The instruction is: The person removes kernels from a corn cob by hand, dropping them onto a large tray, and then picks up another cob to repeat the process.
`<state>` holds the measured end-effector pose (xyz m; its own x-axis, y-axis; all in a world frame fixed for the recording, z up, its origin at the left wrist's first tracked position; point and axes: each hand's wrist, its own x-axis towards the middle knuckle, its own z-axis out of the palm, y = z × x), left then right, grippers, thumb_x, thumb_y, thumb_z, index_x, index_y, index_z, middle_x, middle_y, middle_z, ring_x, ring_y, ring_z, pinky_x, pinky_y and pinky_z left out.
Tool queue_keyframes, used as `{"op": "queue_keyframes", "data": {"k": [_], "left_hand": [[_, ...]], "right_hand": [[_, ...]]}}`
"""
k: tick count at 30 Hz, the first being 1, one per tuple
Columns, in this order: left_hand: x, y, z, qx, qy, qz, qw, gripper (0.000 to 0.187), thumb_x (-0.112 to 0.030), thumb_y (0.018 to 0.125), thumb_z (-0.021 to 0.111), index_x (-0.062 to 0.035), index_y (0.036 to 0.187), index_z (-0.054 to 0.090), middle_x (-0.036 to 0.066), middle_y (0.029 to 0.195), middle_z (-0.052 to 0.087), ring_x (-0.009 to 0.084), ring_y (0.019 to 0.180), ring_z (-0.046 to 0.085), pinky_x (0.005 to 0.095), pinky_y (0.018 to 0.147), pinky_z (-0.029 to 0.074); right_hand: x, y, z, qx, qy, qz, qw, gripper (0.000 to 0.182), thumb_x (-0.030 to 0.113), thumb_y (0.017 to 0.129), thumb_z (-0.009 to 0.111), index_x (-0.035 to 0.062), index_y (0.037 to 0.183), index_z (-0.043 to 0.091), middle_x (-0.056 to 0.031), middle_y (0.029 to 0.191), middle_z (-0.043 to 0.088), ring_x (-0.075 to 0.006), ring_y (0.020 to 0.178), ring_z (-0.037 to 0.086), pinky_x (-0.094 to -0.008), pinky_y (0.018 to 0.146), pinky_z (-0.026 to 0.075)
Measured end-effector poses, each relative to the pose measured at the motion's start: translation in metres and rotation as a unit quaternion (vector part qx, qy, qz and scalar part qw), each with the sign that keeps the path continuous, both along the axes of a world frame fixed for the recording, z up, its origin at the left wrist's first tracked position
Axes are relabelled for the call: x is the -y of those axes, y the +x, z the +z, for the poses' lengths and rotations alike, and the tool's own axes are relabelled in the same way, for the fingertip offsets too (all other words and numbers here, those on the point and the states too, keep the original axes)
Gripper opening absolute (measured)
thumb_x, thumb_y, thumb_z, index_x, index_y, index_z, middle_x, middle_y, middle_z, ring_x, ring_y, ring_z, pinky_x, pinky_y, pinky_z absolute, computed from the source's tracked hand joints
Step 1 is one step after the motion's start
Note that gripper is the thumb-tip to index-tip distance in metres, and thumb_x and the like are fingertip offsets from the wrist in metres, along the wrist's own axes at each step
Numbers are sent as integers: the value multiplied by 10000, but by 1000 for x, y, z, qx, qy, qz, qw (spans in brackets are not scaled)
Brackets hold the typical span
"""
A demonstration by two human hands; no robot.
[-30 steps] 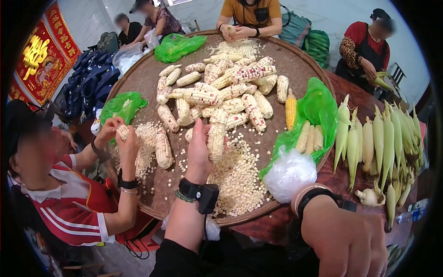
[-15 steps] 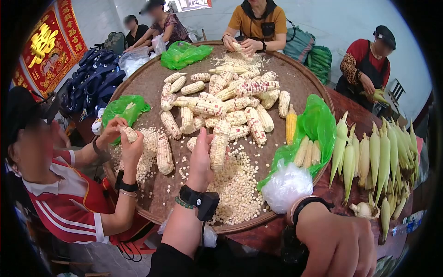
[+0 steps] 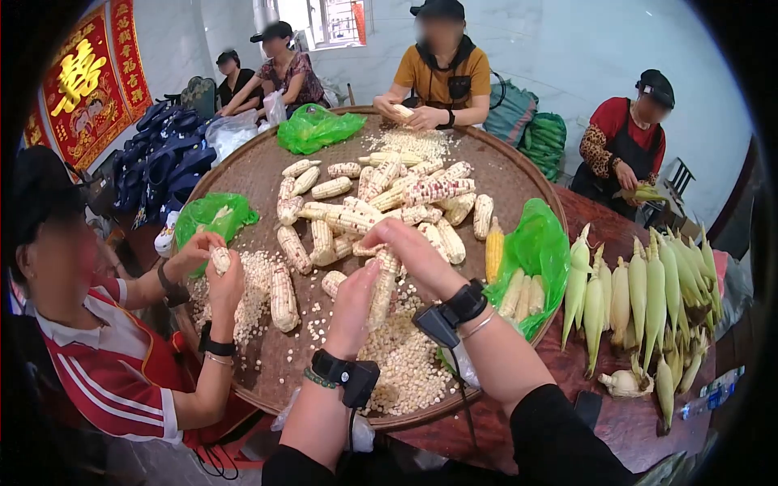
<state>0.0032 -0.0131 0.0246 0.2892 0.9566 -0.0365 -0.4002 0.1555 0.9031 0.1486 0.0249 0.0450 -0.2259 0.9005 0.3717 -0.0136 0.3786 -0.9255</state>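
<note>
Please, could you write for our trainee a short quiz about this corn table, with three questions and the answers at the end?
1. True or false: the camera wearer's left hand and right hand are on the same corn cob.
2. Fill in: on the round tray, the yellow cob lies beside a plastic bag coloured ____.
3. Where are the ears in green husks?
A) on the round tray
B) on the reddish table
C) on the floor

Key: 1 true; 2 green; 3 B
</note>
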Motion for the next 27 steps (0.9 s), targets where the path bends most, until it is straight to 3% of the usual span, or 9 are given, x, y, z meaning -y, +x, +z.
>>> {"op": "queue_keyframes", "data": {"k": [4, 9, 14, 19, 22, 23, 24, 27], "left_hand": [[-5, -3, -10, -3, -8, -18, 1000, 286, -307, 973, 502, -42, 1037, 588, 35, 859, 630, 123, 694, 619, 267, 602, 500], [-4, 0, -9, -8, 6, -12, 1000, 268, -294, 972, 516, -39, 1006, 590, 25, 835, 619, 119, 679, 607, 263, 577, 493], [-8, 3, -24, -10, 42, 34, 999, 265, -280, 972, 529, -31, 925, 608, 24, 800, 615, 111, 640, 589, 258, 556, 483], [-24, -9, -50, -72, 55, 11, 996, 297, -213, 973, 406, -11, 896, 610, 55, 728, 627, 121, 595, 585, 268, 536, 477], [-7, -7, -19, -108, 64, -1, 992, 341, -251, 957, 365, -21, 890, 608, 74, 710, 632, 147, 580, 591, 284, 529, 477], [-6, -1, -17, -17, -35, 10, 999, 361, -318, 950, 380, -28, 934, 594, 81, 729, 636, 163, 590, 599, 291, 538, 481], [-8, 0, -17, -20, -39, 13, 999, 361, -318, 950, 380, -28, 934, 594, 81, 729, 636, 163, 590, 599, 291, 538, 481], [-6, 3, -12, 100, -59, -17, 993, 407, -395, 981, 408, -21, 1041, 557, 71, 767, 629, 151, 631, 605, 284, 561, 485]], "right_hand": [[-1, -5, -7, -6, -25, 56, 998, 365, 293, 1011, 411, 13, 911, 622, -58, 899, 622, -133, 883, 557, -279, 851, 432], [-3, -12, -18, -52, -91, -6, 995, 411, 308, 1015, 395, 12, 824, 607, -54, 800, 617, -135, 781, 556, -290, 800, 442], [-1, -14, -19, -54, -65, -22, 996, 439, 302, 1019, 368, 8, 786, 595, -56, 772, 617, -142, 767, 558, -289, 794, 443], [1, -15, -17, -14, -36, -29, 999, 457, 317, 1018, 359, 6, 780, 594, -70, 759, 617, -164, 768, 567, -295, 801, 444], [-2, -14, -21, -27, -26, -42, 998, 473, 333, 1020, 347, 8, 776, 590, -73, 745, 618, -164, 756, 574, -300, 784, 452], [-5, -14, -23, -54, -64, -35, 996, 483, 347, 1017, 348, 9, 767, 586, -68, 725, 612, -166, 726, 572, -307, 760, 458], [-9, -13, -26, -91, -117, -14, 989, 472, 353, 1012, 363, 14, 768, 580, -64, 712, 603, -161, 695, 561, -299, 738, 458], [-13, -12, -32, -102, -134, -8, 986, 455, 353, 1010, 372, 22, 775, 575, -66, 712, 599, -153, 691, 557, -288, 729, 460]]}}
